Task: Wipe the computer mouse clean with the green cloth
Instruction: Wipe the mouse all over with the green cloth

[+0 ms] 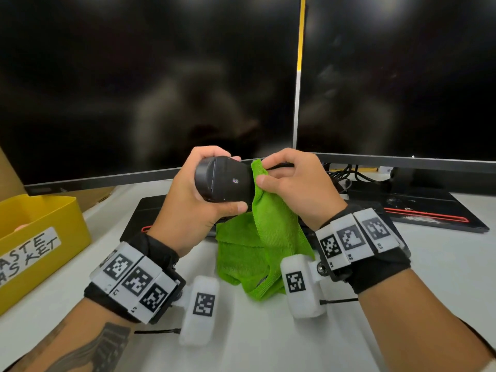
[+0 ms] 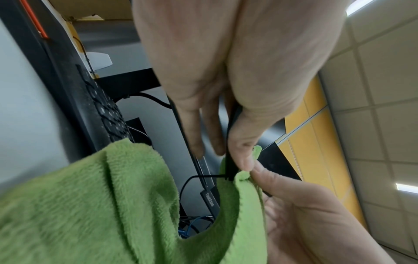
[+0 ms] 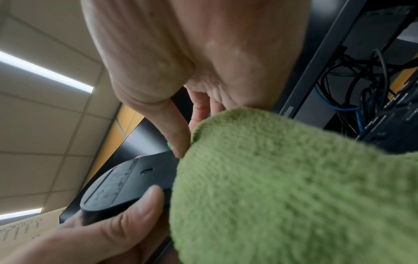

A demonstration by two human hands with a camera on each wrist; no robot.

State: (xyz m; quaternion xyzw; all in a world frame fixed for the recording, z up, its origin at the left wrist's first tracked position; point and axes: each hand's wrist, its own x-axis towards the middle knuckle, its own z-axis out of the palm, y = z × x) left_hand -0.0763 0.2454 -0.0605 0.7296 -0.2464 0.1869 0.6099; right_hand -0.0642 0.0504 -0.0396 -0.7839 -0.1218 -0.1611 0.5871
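My left hand grips a black computer mouse in the air above the desk, its underside turned toward me. My right hand pinches the top edge of the green cloth and holds it against the mouse's right end. The cloth hangs down onto the desk. In the left wrist view the mouse shows edge-on between thumb and fingers, with the green cloth below it. The right wrist view shows the mouse's flat underside beside the green cloth. The mouse's top is hidden.
Two dark monitors stand close behind the hands. A black keyboard lies on the white desk under the hands. A yellow waste basket sits at the left. Cables and a monitor base are at the right.
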